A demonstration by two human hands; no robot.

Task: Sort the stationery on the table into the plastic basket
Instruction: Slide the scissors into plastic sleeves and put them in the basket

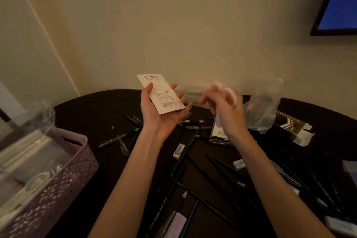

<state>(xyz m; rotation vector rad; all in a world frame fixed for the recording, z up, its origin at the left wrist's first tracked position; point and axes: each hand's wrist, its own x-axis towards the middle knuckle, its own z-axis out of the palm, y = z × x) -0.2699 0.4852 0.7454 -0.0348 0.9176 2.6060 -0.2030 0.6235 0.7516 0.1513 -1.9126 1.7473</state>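
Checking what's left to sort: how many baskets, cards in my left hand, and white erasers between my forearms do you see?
Plastic basket: 1
Card in left hand: 1
White erasers between forearms: 2
Total: 4

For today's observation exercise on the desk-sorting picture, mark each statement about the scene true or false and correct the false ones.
1. The left hand holds a white card with a barcode. True.
2. The purple plastic basket stands at the right side of the table. False: it stands at the left edge.
3. Dark pens and pencils lie scattered on the dark table. True.
4. The right hand rests flat on the table. False: it is raised above the table, blurred, with something pale in its fingers.
5. A white eraser lies on the table between the forearms. True.
6. The screen on the wall shows red. False: it shows blue.
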